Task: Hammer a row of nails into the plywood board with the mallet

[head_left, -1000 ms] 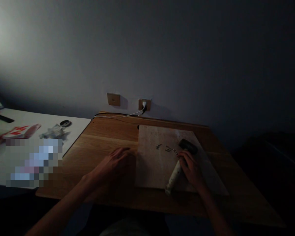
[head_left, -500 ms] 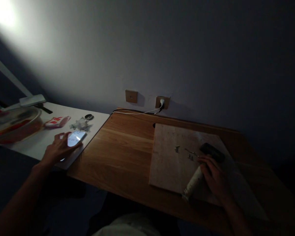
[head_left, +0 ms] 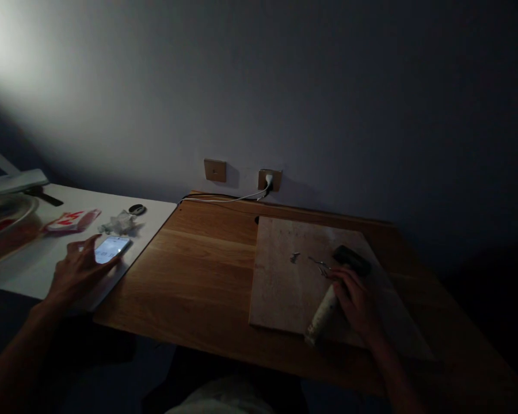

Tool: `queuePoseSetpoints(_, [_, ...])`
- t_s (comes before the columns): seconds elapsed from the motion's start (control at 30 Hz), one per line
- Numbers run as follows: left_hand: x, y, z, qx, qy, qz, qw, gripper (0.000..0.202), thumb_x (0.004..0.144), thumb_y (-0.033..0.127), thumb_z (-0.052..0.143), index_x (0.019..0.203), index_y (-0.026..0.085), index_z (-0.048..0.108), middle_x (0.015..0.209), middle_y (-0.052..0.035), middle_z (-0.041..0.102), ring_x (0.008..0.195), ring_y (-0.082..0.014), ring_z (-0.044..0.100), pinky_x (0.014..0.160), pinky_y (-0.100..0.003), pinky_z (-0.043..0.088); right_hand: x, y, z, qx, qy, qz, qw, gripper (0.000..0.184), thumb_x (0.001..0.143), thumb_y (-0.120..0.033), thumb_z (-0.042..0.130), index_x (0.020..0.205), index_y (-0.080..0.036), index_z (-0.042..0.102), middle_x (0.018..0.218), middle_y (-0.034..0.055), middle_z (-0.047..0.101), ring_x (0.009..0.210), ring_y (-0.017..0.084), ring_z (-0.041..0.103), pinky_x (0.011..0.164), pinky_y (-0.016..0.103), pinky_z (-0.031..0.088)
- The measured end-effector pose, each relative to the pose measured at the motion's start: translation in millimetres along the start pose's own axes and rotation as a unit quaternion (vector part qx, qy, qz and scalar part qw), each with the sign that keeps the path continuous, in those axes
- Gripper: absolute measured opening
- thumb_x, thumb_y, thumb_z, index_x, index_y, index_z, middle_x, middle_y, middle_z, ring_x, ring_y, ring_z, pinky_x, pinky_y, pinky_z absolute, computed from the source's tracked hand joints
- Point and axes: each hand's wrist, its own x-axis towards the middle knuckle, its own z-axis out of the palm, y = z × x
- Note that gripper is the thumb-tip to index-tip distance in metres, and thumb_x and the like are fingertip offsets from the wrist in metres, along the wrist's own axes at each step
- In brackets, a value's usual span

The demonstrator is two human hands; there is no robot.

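Note:
My left hand point(head_left: 75, 267) grips a lit smartphone point(head_left: 112, 248) on the white tabletop, thumb along the near edge and fingers at the far side. My right hand point(head_left: 354, 299) is over a pale board point(head_left: 276, 293), its fingers closed on a thin, bent metal piece point(head_left: 319, 263) whose exact kind is too dark to make out. Beside that hand lies a mallet with a black head point(head_left: 351, 260) and a light, worn handle point(head_left: 322, 316). Small metal bits point(head_left: 294, 257) rest on the board, with more partly hidden near the right fingertips.
On the white table point(head_left: 155, 215) are a crumpled wrapper point(head_left: 123, 223), a small dark round object point(head_left: 137, 209), a red-and-white packet point(head_left: 73, 221) and a large clear tub point(head_left: 8, 230). Cables run along the wooden desk point(head_left: 190, 276) to a wall socket point(head_left: 270, 180).
The view has turned to the right, so everything appears further left. Both hands keep about the same places beside the phone and the mallet.

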Motion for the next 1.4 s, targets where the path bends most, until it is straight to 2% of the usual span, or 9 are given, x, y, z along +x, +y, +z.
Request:
queuePoseSetpoints(0.13, [-0.6,0.5,-4.5,0.019,-0.041,-0.021,0.999,0.075,0.096,0.069,0.023,0.154,0.021,0.024,0.155,-0.0183,0.033,0.127,-0.0386,0.053,0.097,-0.053,0.047,0.8,-5.0,-0.7,-0.005,0.002,0.000,1.000,0.027,0.096,-0.039,0.046,0.100,-0.024,0.068,0.118,0.0102,0.069,0.113,0.028,0.064,0.099,0.046,0.050])
queuePoseSetpoints(0.27, [-7.6,26.8,-11.0,0.045,0.043,0.049,0.997,0.067,0.099,0.059,0.027,0.146,0.013,0.039,0.153,-0.0247,0.038,0.134,-0.0444,0.045,0.102,-0.065,0.040,1.3,-7.5,-0.9,-0.001,0.005,-0.002,1.000,0.026,0.096,-0.037,0.047,0.101,-0.023,0.068,0.118,0.0103,0.068,0.114,0.028,0.063,0.099,0.045,0.050])
queuePoseSetpoints(0.37, [-19.8,78.5,-2.3,-0.049,0.128,0.187,0.973,0.056,0.100,0.051,0.036,0.137,0.011,0.050,0.148,-0.0213,0.046,0.132,-0.0366,0.049,0.110,-0.055,0.039,2.4,-9.7,-0.6,0.010,0.013,-0.005,1.000,0.025,0.095,-0.037,0.048,0.100,-0.023,0.068,0.117,0.0103,0.069,0.113,0.028,0.064,0.098,0.045,0.050])
queuePoseSetpoints(0.47, [-44.8,150.3,11.6,-0.175,0.074,0.385,0.903,0.041,0.101,0.045,0.045,0.129,0.019,0.056,0.135,-0.0130,0.060,0.122,-0.0267,0.059,0.108,-0.043,0.046,3.5,-10.6,-0.7,0.030,0.029,-0.002,0.999,0.020,0.091,-0.034,0.052,0.098,-0.023,0.068,0.113,0.0100,0.070,0.110,0.028,0.064,0.098,0.044,0.050])
queuePoseSetpoints(0.6, [-84.4,235.6,22.8,-0.169,-0.018,0.614,0.771,0.048,0.099,0.035,0.054,0.146,0.024,0.048,0.153,-0.0133,0.048,0.141,-0.0290,0.046,0.115,-0.047,0.041,3.4,-6.4,-2.6,0.047,0.057,0.014,0.997,0.017,0.085,-0.024,0.051,0.092,-0.023,0.066,0.109,0.0102,0.071,0.108,0.027,0.065,0.097,0.045,0.050])
queuePoseSetpoints(0.73, [-108.5,288.9,34.8,-0.158,-0.026,0.678,0.718,0.061,0.098,0.049,0.058,0.149,0.021,0.046,0.158,-0.0175,0.042,0.149,-0.0358,0.034,0.121,-0.060,0.030,3.8,0.2,-4.1,0.059,0.093,0.032,0.993,0.012,0.082,-0.024,0.054,0.087,-0.023,0.065,0.105,0.0106,0.072,0.105,0.028,0.065,0.096,0.046,0.050])
queuePoseSetpoints(0.93, [-130.0,352.1,53.7,-0.152,0.003,0.690,0.708,0.064,0.099,0.059,0.051,0.150,0.022,0.046,0.162,-0.0161,0.037,0.153,-0.0353,0.028,0.123,-0.066,0.019,4.9,-1.3,-2.4,0.053,0.153,0.049,0.986,0.007,0.083,-0.026,0.057,0.085,-0.024,0.063,0.107,0.0111,0.072,0.107,0.028,0.066,0.096,0.046,0.051])
queuePoseSetpoints(1.07, [-137.5,371.4,54.2,-0.160,0.016,0.686,0.709,0.062,0.100,0.056,0.049,0.150,0.019,0.046,0.162,-0.0172,0.036,0.154,-0.0347,0.024,0.124,-0.066,0.018,4.9,-3.4,0.8,0.052,0.152,0.046,0.986,0.010,0.089,-0.031,0.057,0.088,-0.024,0.064,0.111,0.0124,0.072,0.111,0.028,0.065,0.097,0.047,0.051])
queuePoseSetpoints(1.4, [-134.1,366.1,58.5,-0.161,0.016,0.700,0.696,0.048,0.102,0.032,0.050,0.147,0.017,0.046,0.161,-0.0189,0.037,0.156,-0.0344,0.019,0.124,-0.064,0.022,2.8,-13.0,1.3,0.016,0.135,0.066,0.988,0.016,0.095,-0.031,0.055,0.093,-0.023,0.069,0.120,0.0133,0.063,0.116,0.029,0.060,0.099,0.048,0.050])
